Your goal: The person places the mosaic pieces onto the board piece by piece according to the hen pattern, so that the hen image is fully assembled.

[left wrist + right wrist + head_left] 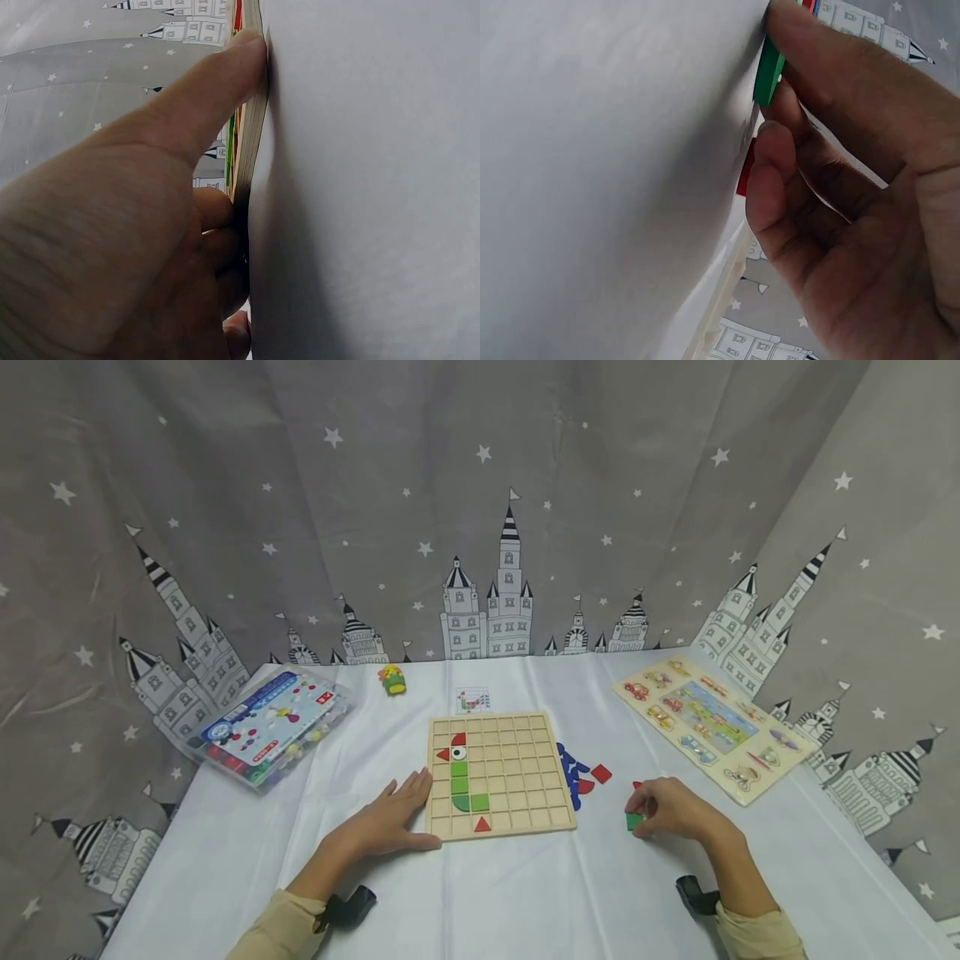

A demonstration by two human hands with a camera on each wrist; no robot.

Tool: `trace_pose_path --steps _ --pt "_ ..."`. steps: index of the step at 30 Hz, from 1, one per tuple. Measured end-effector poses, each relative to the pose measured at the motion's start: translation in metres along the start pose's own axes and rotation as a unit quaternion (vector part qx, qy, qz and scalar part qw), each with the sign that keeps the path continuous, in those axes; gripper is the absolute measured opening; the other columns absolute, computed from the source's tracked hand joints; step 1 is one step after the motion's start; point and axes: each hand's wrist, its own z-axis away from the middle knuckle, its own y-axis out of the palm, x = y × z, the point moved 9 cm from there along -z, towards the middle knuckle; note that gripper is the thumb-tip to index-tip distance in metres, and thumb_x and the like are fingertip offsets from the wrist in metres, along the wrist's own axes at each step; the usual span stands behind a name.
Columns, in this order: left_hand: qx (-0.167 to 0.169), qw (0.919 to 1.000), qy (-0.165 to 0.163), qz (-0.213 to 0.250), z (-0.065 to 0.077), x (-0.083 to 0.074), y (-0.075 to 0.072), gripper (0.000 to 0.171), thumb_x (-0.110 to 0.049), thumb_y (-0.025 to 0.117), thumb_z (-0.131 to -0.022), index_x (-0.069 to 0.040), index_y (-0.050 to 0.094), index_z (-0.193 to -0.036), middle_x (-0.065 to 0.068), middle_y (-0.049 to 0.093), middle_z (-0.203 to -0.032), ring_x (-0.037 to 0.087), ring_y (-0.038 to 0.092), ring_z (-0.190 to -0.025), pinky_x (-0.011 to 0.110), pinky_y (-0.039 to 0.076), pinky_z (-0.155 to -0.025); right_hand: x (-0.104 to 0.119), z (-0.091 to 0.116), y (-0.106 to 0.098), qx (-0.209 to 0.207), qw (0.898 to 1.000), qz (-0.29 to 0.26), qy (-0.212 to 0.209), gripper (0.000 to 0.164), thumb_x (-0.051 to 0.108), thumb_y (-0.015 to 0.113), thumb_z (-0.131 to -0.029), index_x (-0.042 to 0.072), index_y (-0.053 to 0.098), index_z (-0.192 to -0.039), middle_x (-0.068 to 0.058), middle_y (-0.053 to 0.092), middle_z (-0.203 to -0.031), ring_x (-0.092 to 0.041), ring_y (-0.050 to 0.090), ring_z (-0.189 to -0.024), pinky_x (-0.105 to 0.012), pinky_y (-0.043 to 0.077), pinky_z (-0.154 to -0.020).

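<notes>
A wooden grid board [517,777] lies on the white cloth with flat coloured pieces set in its squares. On its left side are a red piece [459,739], an eye piece [458,753], green squares [459,769] and a red triangle [482,824]. My left hand [386,820] rests against the board's left edge, fingers extended and thumb at the lower corner. Off to the right, my right hand [671,810] pinches a green piece [769,71] at the cloth between thumb and fingertip. A red piece [747,169] shows beside its other fingers.
Blue pieces [572,775] lie heaped along the board's right edge, with a red square [602,773] nearby. Behind the board are a small picture card [473,700] and a toy figure [392,680]. A plastic case [273,727] stands left, a picture puzzle [716,727] right.
</notes>
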Motion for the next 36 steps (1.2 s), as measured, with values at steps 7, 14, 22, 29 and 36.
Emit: trace_pose_path --steps 7,14,22,29,36 --pt "0.004 1.0 -0.002 0.002 0.001 -0.001 -0.001 0.111 -0.063 0.07 -0.077 -0.004 0.019 -0.155 0.013 0.017 -0.164 0.031 0.013 -0.152 0.052 0.009 -0.126 0.001 -0.001 0.0 -0.001 1.0 -0.002 0.003 0.022 0.014 0.087 -0.069 0.014 0.074 -0.087 0.003 0.062 -0.076 -0.015 0.052 -0.074 -0.024 0.048 -0.063" --pt "0.003 1.0 -0.001 -0.002 0.001 -0.001 0.0 0.11 -0.063 0.07 -0.077 -0.004 0.019 -0.155 0.013 0.018 -0.163 0.031 0.014 -0.152 0.052 0.01 -0.126 0.008 -0.003 -0.004 -0.017 1.0 0.004 -0.011 0.024 0.015 0.085 -0.071 0.013 0.074 -0.092 0.004 0.064 -0.079 -0.015 0.052 -0.075 -0.023 0.047 -0.061" --pt "-0.003 1.0 0.003 0.0 0.001 -0.002 -0.001 0.11 -0.063 0.071 -0.077 -0.005 0.019 -0.155 0.012 0.018 -0.164 0.03 0.013 -0.153 0.052 0.009 -0.126 0.026 -0.016 -0.005 -0.016 1.0 0.0 -0.025 0.024 0.014 0.083 -0.073 0.013 0.075 -0.095 0.003 0.062 -0.078 -0.015 0.051 -0.074 -0.025 0.046 -0.06" --pt "-0.001 1.0 0.004 0.002 0.002 -0.001 -0.001 0.11 -0.063 0.07 -0.078 -0.004 0.019 -0.155 0.013 0.017 -0.164 0.031 0.013 -0.152 0.052 0.009 -0.126 0.049 -0.032 -0.006 -0.014 0.999 0.007 -0.045 0.025 0.015 0.083 -0.074 0.012 0.074 -0.098 0.003 0.062 -0.08 -0.015 0.051 -0.075 -0.024 0.045 -0.06" --pt "-0.004 1.0 0.003 0.001 0.002 -0.001 -0.001 0.11 -0.063 0.07 -0.077 -0.005 0.019 -0.155 0.012 0.018 -0.163 0.03 0.013 -0.153 0.051 0.009 -0.126 0.075 -0.044 -0.004 -0.014 0.995 -0.004 -0.096 0.02 0.012 0.082 -0.074 0.01 0.076 -0.093 0.001 0.065 -0.082 -0.013 0.052 -0.074 -0.022 0.046 -0.062"
